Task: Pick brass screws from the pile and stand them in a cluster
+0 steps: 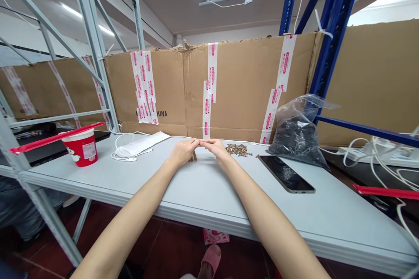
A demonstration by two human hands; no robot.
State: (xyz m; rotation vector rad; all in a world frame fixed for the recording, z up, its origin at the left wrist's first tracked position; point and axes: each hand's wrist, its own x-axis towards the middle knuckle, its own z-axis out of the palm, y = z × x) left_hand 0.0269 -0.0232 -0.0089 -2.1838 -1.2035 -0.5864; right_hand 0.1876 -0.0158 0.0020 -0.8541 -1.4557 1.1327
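We have one view, from the head. Our left hand [183, 151] and our right hand [216, 148] reach out over a white bench [131, 183] and meet in the middle. The fingers [193, 143] of each hand are pressed together in a pinch, and the tips of the two hands touch. We cannot tell if a tiny thing sits in the pinch, because the hands hide it.

Just below the hands is a small heap of brown bits [194, 156], partly hidden by them. At 3 o'clock from the hands lies a bigger heap of brown bits [238, 150]. The bits are too small for us to make out each one. At 4 o'clock is a black phone [284, 173]. At 2 o'clock sits a clear bag [296, 135] of dark bits. At 9 o'clock are a white pouch [140, 144] with a cord and, further off, a red cup [80, 148]. Behind it all stands a taped cardboard wall [229, 87].
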